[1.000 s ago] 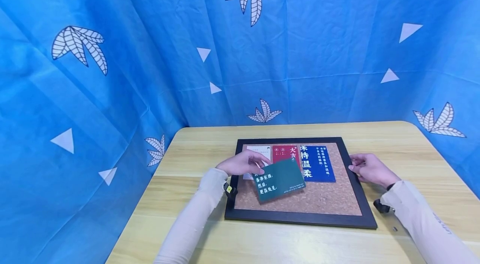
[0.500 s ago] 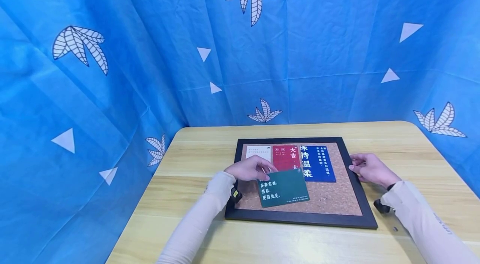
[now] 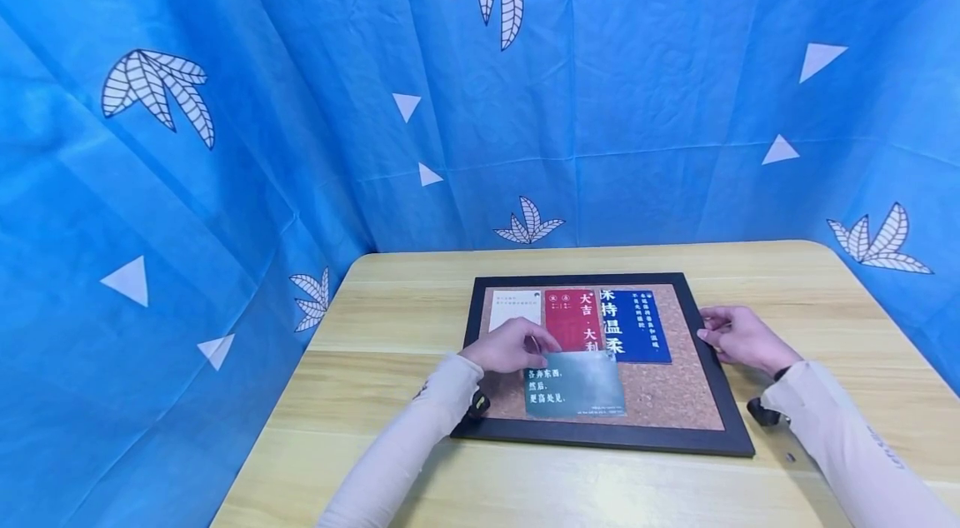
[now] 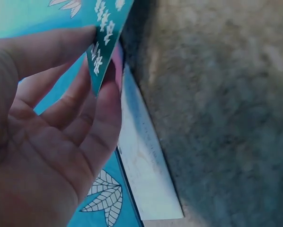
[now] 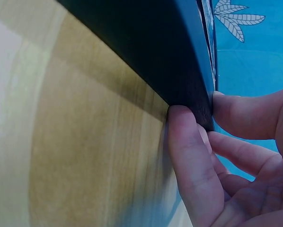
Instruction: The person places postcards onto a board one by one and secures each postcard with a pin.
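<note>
My left hand (image 3: 512, 345) pinches a green postcard (image 3: 577, 386) with white lettering by its upper left corner, thumb on the printed face. The postcard lies over the lower left part of a black-framed cork board (image 3: 675, 403) and has a glare on it. In the left wrist view, the green postcard (image 4: 103, 33) stands between thumb and fingers. My right hand (image 3: 742, 341) grips the board's right frame edge; the right wrist view shows the thumb on top of the black frame (image 5: 155, 52) and fingertips against its side. White (image 3: 513, 307), red (image 3: 573, 316) and blue (image 3: 645, 328) postcards line the board's top.
The board lies on a light wooden table (image 3: 375, 345). A blue patterned curtain (image 3: 637, 95) hangs behind and to the left. A tiny dark object (image 3: 790, 457) lies near the right forearm.
My left hand has moved right and toward the front with the green postcard, which has turned nearly level with the board. More of the red and white postcards shows. My right hand stays put.
</note>
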